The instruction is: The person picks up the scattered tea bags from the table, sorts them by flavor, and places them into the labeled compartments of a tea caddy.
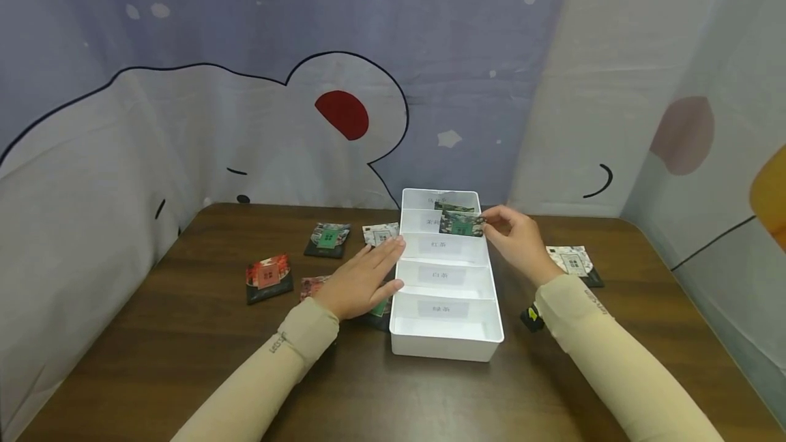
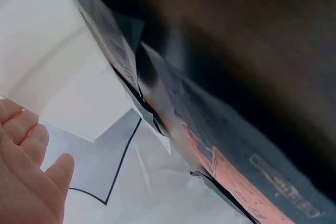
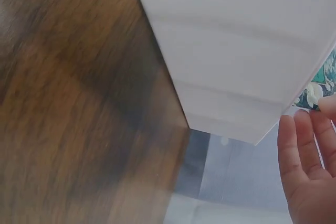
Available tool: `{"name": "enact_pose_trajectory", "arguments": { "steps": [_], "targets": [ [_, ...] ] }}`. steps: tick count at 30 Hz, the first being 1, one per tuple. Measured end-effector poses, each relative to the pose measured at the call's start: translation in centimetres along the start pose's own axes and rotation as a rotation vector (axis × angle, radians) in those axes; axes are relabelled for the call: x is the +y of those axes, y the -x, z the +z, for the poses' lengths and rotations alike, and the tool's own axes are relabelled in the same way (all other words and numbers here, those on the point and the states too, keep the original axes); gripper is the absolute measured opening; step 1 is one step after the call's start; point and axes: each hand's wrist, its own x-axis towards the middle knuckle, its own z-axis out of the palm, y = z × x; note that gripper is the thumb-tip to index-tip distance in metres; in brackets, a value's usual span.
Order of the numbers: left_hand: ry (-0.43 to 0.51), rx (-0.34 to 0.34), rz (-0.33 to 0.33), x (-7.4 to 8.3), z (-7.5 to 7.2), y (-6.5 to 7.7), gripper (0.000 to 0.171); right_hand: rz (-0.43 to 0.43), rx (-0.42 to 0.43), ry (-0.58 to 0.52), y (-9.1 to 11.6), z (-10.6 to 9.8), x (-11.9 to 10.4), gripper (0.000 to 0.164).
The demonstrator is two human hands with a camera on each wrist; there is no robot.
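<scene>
A long white divided box (image 1: 447,346) has several compartments in a row, each with a label. My right hand (image 1: 518,241) pinches a dark green patterned tea sachet (image 1: 462,224) between thumb and fingers, over the second compartment from the far end. In the right wrist view the same sachet (image 3: 317,82) shows above the box's side wall. Another green sachet (image 1: 454,207) stands in the farthest compartment. My left hand (image 1: 362,282) has its fingers stretched out, fingertips at the box's left rim; in the left wrist view they overlap the wall's edge.
Left of the box lie a red sachet (image 1: 269,278), a green sachet (image 1: 327,239), a white sachet (image 1: 379,232) and a pinkish one (image 1: 312,286), partly hidden by my left hand. Another white sachet (image 1: 574,264) lies to the right. A patterned curtain (image 1: 245,121) hangs behind the wooden table (image 1: 153,340).
</scene>
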Motion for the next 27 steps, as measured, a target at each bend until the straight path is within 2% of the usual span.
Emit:
{"name": "enact_pose_trajectory", "arguments": {
  "steps": [6, 13, 27],
  "targets": [
    [-0.007, 0.004, 0.017, -0.28, 0.10, -0.09, 0.071, -0.014, -0.041, 0.044, 0.35, -0.09, 0.25, 0.018],
    [0.001, 0.011, 0.026, -0.50, 0.32, -0.14, 0.070, -0.042, -0.067, 0.045, 0.64, 0.06, 0.79, 0.014],
    [-0.003, 0.000, 0.017, -0.34, 0.22, -0.02, 0.070, -0.051, -0.071, 0.043, 1.02, 0.05, 0.84, 0.015]
  ]
}}
